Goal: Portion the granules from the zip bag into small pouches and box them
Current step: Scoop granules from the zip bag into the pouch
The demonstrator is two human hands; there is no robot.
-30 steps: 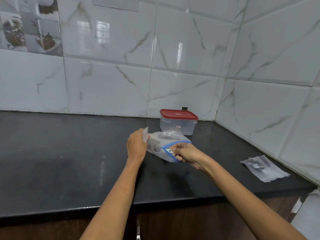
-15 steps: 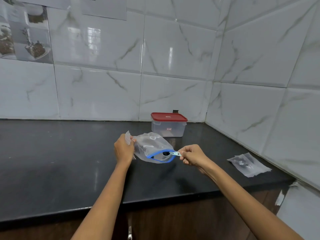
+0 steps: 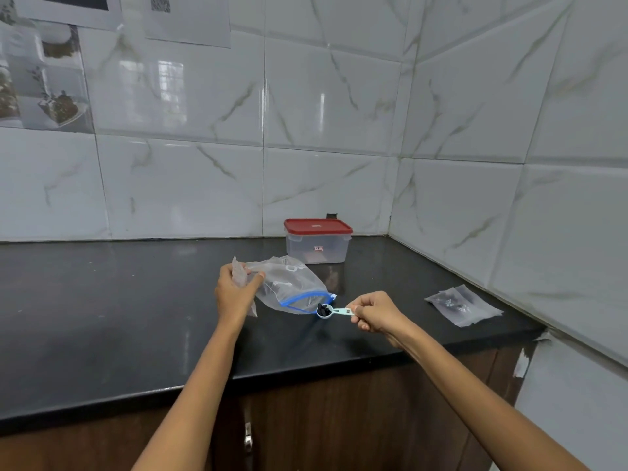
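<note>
Your left hand (image 3: 236, 294) grips the zip bag (image 3: 289, 287) by its closed end, thumb and fingers curled round the plastic, along with what looks like a small pouch (image 3: 239, 275) pinched against it, though the clear film makes that hard to tell. The bag is tilted, its blue-edged mouth facing your right side and low over the counter (image 3: 102, 317). Your right hand (image 3: 373, 312) pinches the handle of a pale scoop (image 3: 331, 311), fingers curled tight. The scoop's bowl sits just outside the bag's mouth and carries a few dark granules (image 3: 324, 309). Behind the bag stands a clear box (image 3: 317, 246) with its red lid (image 3: 317, 226) on. Well to your right, near the wall, filled pouches (image 3: 462, 305) lie flat on the counter.
</note>
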